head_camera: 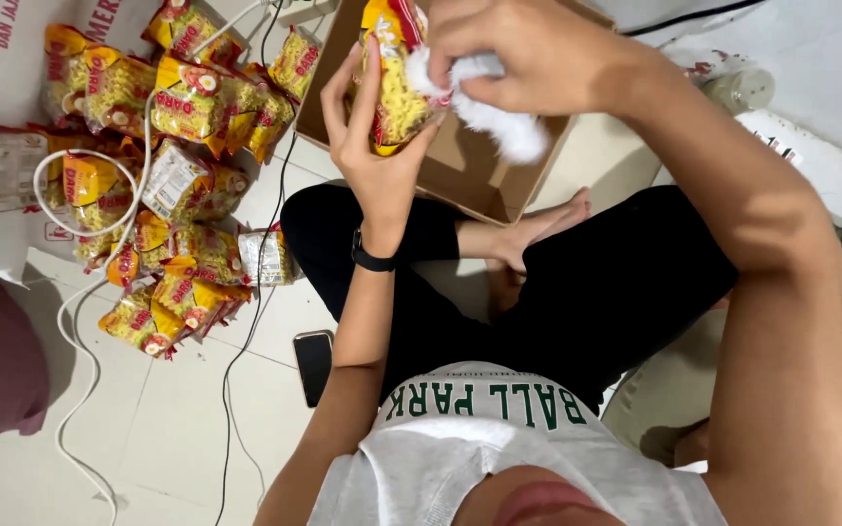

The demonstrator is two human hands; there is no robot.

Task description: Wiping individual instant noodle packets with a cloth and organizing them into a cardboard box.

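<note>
The left hand (377,146) is closed around a yellow noodle packet (397,93), fingers up one side and thumb on the other, holding it upright over an open cardboard box (460,170). The right hand (514,54) pinches a white cloth (499,117) in curled fingers and presses it against the packet's upper face — the cloth's loose end hangs below the hand. Judged from this, the step in hand is wiping the packet; the next move would call for turning the packet in the left hand to reach the unwiped side while keeping it pinned against the rubbing. The box lies tilted against the person's crossed legs, and the part of its inside that shows holds nothing, though the hands cover much of it and something may lie under them. To the left a loose pile of packets (163,166) of the same kind is spread on the tiled floor (177,419), partly on a large white sack (2,68), with a white cable (85,302) looping across — a dark phone (313,362) lies near the left knee. A black watch (372,258) sits on the left wrist.
</note>
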